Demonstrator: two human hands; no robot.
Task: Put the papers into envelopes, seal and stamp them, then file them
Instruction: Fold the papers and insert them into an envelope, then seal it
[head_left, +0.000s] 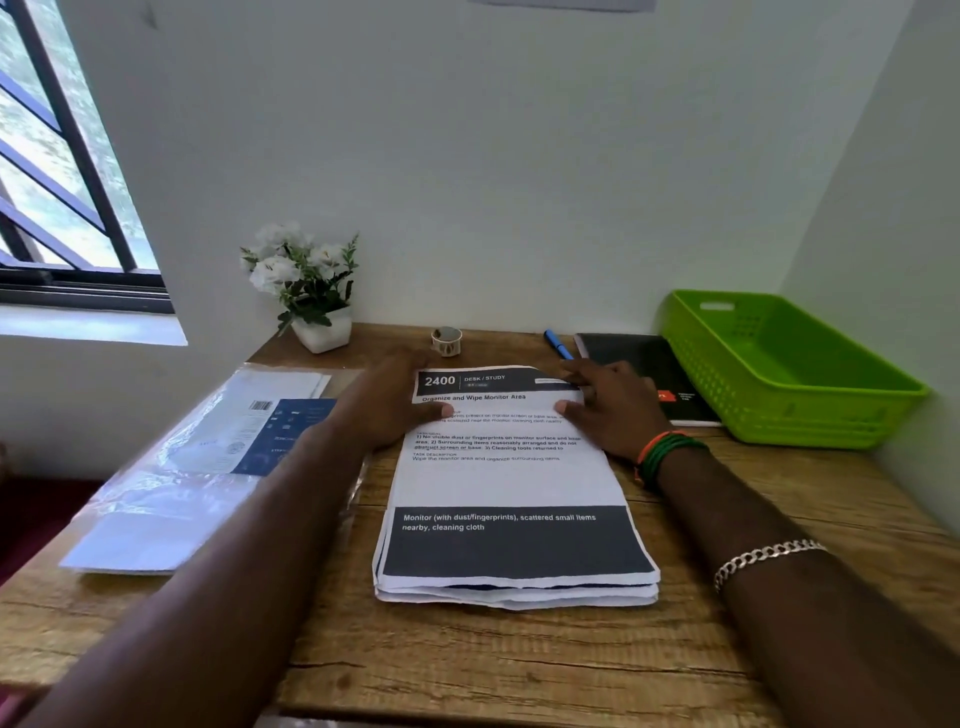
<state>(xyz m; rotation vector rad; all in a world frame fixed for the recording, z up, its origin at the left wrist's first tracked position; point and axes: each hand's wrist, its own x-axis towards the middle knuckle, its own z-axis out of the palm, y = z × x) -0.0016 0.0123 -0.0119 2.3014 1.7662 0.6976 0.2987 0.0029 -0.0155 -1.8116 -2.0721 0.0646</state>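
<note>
A stack of printed papers (511, 483) lies in the middle of the wooden desk (467, 665), its top sheet white with dark bands. My left hand (387, 405) lies on the stack's far left corner, thumb on the top sheet. My right hand (608, 408) lies on the far right corner, thumb also on the paper. Whether the fingers curl under the sheet's far edge is hidden. A clear plastic pack of white envelopes (202, 462) with a blue label lies at the left, partly under my left forearm.
A green plastic basket (789, 369) stands at the back right by the wall. A black notebook (644, 364) and a blue pen (558, 345) lie beside it. A small tape roll (447, 340) and a potted white flower (306, 286) stand at the back.
</note>
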